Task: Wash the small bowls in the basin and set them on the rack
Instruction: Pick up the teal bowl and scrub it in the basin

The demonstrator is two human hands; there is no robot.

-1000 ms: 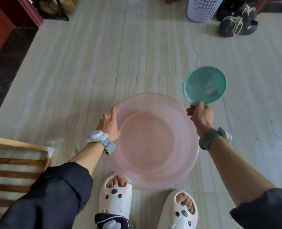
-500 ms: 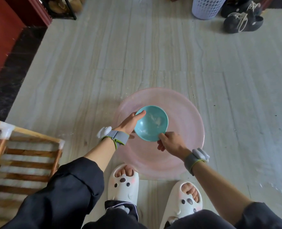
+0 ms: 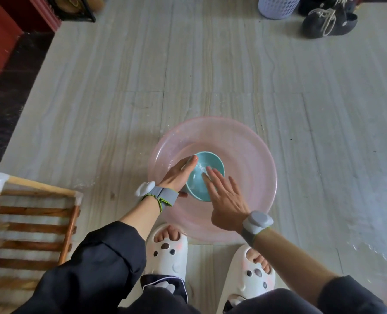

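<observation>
The floor [image 3: 210,64] is made of pale tiles with grey-beige streaks like wood grain, and thin joints run across it. A round pink basin [image 3: 256,155] stands on it near the lower middle. A pair of white slippers [image 3: 167,254] with feet in them stands just beside the near rim of the basin. At the left edge a wooden slatted rack [image 3: 29,227] stands on the tiles, well apart from the basin. At the far side stands a pale perforated basket [image 3: 278,6], with dark shoes [image 3: 324,21] with light laces just beside it. A wet patch [image 3: 374,214] shines on the right, and a dark strip [image 3: 13,105] borders the floor on the left.
</observation>
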